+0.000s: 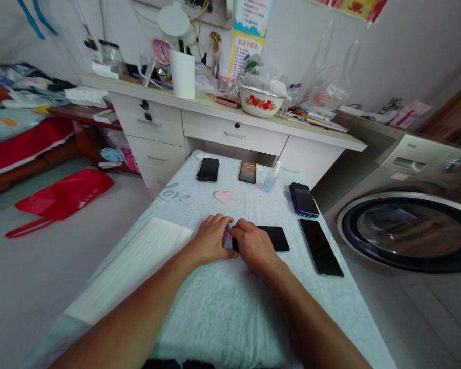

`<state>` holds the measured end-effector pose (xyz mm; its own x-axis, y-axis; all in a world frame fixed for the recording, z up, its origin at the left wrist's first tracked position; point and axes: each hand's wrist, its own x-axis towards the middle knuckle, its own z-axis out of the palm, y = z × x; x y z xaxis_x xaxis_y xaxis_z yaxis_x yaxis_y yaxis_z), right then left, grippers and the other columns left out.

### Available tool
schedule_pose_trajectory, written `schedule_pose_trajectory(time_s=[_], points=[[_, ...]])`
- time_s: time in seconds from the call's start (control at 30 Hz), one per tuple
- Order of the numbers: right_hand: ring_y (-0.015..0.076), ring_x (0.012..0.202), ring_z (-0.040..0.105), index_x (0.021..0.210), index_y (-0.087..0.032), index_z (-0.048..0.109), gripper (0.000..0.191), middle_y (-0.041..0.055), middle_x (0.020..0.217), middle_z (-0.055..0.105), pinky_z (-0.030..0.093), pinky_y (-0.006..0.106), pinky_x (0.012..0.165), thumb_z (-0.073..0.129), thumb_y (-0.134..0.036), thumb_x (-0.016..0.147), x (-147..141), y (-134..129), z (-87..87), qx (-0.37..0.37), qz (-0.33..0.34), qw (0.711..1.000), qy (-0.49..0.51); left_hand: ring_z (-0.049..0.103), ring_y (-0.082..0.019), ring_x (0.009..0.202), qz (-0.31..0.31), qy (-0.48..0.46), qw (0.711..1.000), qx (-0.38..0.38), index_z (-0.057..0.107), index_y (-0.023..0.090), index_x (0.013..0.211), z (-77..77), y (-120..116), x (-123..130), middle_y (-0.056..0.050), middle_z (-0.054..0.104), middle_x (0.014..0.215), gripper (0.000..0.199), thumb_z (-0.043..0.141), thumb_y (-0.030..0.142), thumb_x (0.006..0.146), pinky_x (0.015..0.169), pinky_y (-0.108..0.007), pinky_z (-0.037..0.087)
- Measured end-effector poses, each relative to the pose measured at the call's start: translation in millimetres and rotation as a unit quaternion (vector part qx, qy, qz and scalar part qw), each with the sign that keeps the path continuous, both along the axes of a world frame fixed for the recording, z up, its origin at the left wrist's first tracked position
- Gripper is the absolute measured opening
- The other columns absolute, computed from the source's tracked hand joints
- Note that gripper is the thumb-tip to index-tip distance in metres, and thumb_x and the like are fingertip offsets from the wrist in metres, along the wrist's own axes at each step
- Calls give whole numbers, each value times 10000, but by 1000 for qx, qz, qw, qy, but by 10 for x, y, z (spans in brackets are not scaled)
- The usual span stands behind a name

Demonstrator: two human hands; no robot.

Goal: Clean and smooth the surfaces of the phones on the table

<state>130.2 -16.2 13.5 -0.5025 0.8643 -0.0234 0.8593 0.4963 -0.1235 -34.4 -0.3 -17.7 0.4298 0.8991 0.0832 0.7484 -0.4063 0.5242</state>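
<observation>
A black smartphone (278, 239) lies flat and sideways on the cloth-covered table, its middle hidden beneath my right hand. My left hand (213, 238) grips the phone's left end, thumb on the near edge and fingers on the far edge. Bent over that same end, my right hand (255, 246) has its fingers closed together at the phone's corner. Whatever the right fingertips pinch, if anything, is too small and covered to make out. The two hands almost touch.
Right of my hands lie a large black phone (321, 248) and stacked phones (304, 200). Farther back are another black phone (208, 169), a brownish phone or case (247, 172) and a clear spray bottle (271, 177). A pale board (134, 266) lies left; a washing machine (411, 215) stands right.
</observation>
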Motion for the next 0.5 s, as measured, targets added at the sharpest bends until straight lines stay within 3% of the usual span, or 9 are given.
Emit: schedule_pose_trajectory(time_s=[0.5], points=[[187,917,531,1186,-258,596,302,45,1056,584,381,265,692,415,-197,951,-13,74,-12,15,-20,1000,17,479,-284,1090,-1,0,1000,5,490,207,1179,18,1,2,-71,535,1167,726,788,457,566,934,-409,408]])
